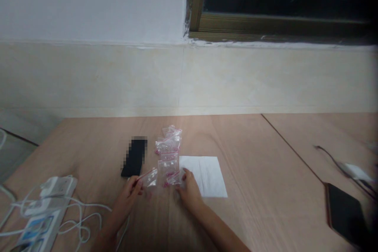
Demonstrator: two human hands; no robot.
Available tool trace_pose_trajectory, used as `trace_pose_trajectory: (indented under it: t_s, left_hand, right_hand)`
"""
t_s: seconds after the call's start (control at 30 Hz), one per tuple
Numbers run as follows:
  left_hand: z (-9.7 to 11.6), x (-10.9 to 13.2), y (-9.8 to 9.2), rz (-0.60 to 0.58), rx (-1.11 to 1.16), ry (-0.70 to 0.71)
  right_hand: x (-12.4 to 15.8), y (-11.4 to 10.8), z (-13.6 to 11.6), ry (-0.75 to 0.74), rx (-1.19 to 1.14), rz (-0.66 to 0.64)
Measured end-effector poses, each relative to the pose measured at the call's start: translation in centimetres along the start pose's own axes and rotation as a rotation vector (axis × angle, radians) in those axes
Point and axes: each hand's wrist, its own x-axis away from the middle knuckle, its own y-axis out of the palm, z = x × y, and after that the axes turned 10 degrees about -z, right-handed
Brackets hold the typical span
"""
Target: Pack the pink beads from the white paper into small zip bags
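My left hand (133, 189) is closed on the edge of a small clear zip bag (150, 178), held just above the wooden table (251, 157). To its right, my right hand (188, 184) pinches another small zip bag (174, 179), which has pinkish bits at its lower left. Beyond the hands, several more clear zip bags (169, 141) with pink seals lie overlapping in a column. A white sheet of paper (209, 175) lies flat beside the right hand, partly covered by it.
A black phone (135, 158) lies beyond my left hand. At the left stands a white power strip (51, 208) with plugs and tangled white cables (84, 224). Far right are a dark tablet-like device (345, 212) and a dark cable (333, 159). The tiled wall (118, 80) bounds the table's back.
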Motion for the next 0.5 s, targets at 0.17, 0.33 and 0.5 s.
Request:
trace_pose_trajectory:
  t_s: [0.17, 0.33, 0.5]
  left_hand:
    - [-0.5, -1.4, 1.5, -0.083, -0.085, -0.013]
    - [0.9, -3.4, 3.9, -0.088, -0.178, -0.027]
    - [0.4, -4.5, 5.1, -0.083, 0.03, 0.028]
  right_hand:
    - [0.6, -1.7, -0.5, -0.001, -0.131, 0.075]
    - [1.4, -1.5, -2.1, -0.103, -0.184, 0.117]
    - [0.6, 1.6, -3.2, -0.151, -0.121, 0.16]
